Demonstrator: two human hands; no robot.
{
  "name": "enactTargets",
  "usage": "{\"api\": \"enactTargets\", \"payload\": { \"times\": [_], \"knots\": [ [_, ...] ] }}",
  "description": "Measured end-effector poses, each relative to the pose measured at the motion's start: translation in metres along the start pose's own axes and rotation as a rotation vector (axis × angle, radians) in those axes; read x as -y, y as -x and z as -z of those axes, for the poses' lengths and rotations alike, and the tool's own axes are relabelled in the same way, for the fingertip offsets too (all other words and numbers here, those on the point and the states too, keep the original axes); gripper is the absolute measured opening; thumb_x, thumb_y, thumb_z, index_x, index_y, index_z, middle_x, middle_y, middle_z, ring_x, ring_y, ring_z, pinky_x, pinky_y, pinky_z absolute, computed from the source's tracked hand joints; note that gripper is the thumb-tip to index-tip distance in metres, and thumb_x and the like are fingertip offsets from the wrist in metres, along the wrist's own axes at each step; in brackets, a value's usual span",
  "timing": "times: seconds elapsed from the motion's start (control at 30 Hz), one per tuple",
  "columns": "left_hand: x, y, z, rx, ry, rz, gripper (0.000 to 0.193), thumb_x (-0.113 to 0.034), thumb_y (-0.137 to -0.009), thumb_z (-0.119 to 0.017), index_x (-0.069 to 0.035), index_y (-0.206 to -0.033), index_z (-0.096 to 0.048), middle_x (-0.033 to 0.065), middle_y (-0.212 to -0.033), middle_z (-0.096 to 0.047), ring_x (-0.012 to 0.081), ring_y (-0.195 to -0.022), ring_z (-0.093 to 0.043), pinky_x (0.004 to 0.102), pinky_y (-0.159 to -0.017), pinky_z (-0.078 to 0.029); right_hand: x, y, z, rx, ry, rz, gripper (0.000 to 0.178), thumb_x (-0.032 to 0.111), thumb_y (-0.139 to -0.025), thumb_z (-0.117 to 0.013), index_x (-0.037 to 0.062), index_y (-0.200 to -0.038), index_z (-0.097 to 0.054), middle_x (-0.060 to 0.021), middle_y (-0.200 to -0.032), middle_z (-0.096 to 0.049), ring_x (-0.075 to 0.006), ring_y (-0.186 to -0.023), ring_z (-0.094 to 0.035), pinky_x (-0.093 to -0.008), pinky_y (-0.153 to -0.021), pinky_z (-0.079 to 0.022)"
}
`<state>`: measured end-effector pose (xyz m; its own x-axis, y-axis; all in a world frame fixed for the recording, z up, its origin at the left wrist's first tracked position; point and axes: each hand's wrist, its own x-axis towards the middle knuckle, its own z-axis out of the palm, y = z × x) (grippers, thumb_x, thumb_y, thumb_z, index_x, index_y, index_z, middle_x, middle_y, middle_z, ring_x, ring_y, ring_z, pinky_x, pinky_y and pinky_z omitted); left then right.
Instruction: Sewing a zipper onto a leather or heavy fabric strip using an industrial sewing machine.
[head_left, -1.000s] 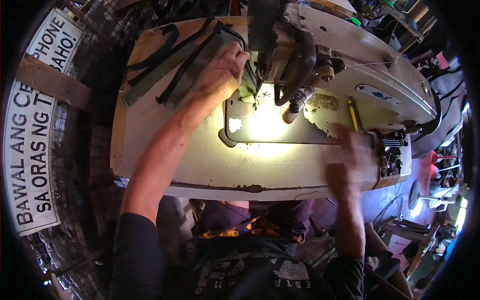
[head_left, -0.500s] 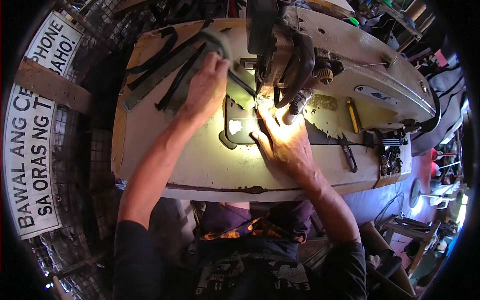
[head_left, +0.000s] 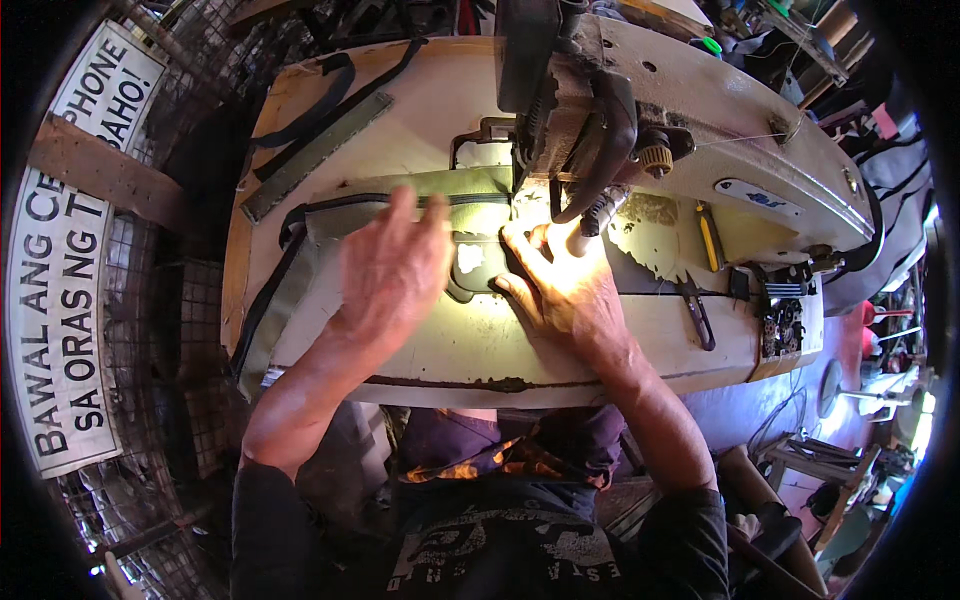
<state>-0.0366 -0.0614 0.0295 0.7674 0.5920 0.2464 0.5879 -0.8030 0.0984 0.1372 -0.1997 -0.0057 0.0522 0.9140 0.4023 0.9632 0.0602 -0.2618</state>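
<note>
A grey-green fabric strip with black edging runs left from beneath the sewing machine's needle area, then bends down over the table's left front edge. My left hand, smeared by motion, is raised just in front of this strip, fingers stretched and apart, nothing seen in them. My right hand rests on the machine bed beside the needle, fingers spread, thumb and forefinger near the edge of the dark bed plate. Glare from the lamp washes out its fingertips and the cloth there. The sewing machine stands over both.
Behind my left hand lie a loose olive strip and black strips. To the right are a yellow-handled tool, small snips and a bobbin holder. Wire mesh and a white sign stand at left.
My left hand has let go of the bunched fabric and come nearer. The fabric now lies spread leftward across the table. My right hand has stayed by the needle, its fingers more bent.
</note>
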Motion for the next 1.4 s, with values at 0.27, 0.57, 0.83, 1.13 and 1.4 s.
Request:
{"api": "enactTargets", "payload": {
  "times": [0.27, 0.57, 0.83, 1.13, 1.4],
  "knots": [
    [0.014, -0.034, -0.045, -0.07, 0.447, -0.497, 0.029, -0.012, -0.086, -0.072, -0.005, -0.114, -0.068, 0.0096, -0.114, -0.063, 0.0294, -0.114, -0.058, 0.0446, -0.102, -0.045, -0.001, -0.001, 0.001, -0.029, -0.072, 0.019, 0.05, 0.031, -0.089, -0.077, 0.0071, -0.131, -0.065, -0.0147, -0.1, -0.067, -0.0329, -0.083, -0.061, -0.0453, -0.081, -0.046],
    [0.029, -0.038, -0.054, -0.076, 0.394, -0.628, 0.033, -0.017, -0.088, -0.072, -0.005, -0.118, -0.068, 0.0096, -0.117, -0.061, 0.0285, -0.116, -0.056, 0.0437, -0.112, -0.041, -0.058, 0.081, 0.084, -0.583, 0.21, -0.204, 0.037, 0.018, -0.095, -0.073, 0.006, -0.129, -0.067, -0.015, -0.124, -0.067, -0.0293, -0.107, -0.065, -0.043, -0.092, -0.054],
    [0.026, -0.032, -0.052, 0.024, 0.456, -0.525, 0.033, -0.011, -0.085, -0.073, -0.003, -0.117, -0.069, 0.0104, -0.119, -0.063, 0.0299, -0.118, -0.056, 0.0432, -0.114, -0.042, -0.342, 0.157, 0.29, -0.422, 0.846, -0.254, 0.044, 0.022, -0.11, -0.051, 0.0085, -0.152, -0.054, -0.0162, -0.149, -0.057, -0.0295, -0.131, -0.06, -0.0397, -0.108, -0.049],
    [0.028, -0.031, -0.054, -0.053, 0.36, -0.601, 0.038, -0.011, -0.082, -0.076, -0.003, -0.119, -0.069, 0.0119, -0.118, -0.062, 0.0303, -0.117, -0.055, 0.0426, -0.11, -0.045, -0.416, 0.126, 0.362, 0.101, 0.738, -0.238, 0.043, 0.011, -0.107, -0.049, 0.0034, -0.149, -0.056, -0.015, -0.146, -0.062, -0.0271, -0.134, -0.06, -0.0394, -0.116, -0.044],
    [0.026, -0.03, -0.052, 0.009, 0.395, -0.544, 0.039, -0.013, -0.083, -0.076, -0.003, -0.121, -0.069, 0.012, -0.118, -0.062, 0.0306, -0.116, -0.055, 0.0425, -0.112, -0.044, -0.362, 0.135, 0.306, -0.547, 0.078, -0.671, 0.048, 0.036, -0.111, -0.048, 0.0055, -0.147, -0.06, -0.0117, -0.145, -0.063, -0.0245, -0.128, -0.062, -0.0374, -0.111, -0.045]
  ]
}}
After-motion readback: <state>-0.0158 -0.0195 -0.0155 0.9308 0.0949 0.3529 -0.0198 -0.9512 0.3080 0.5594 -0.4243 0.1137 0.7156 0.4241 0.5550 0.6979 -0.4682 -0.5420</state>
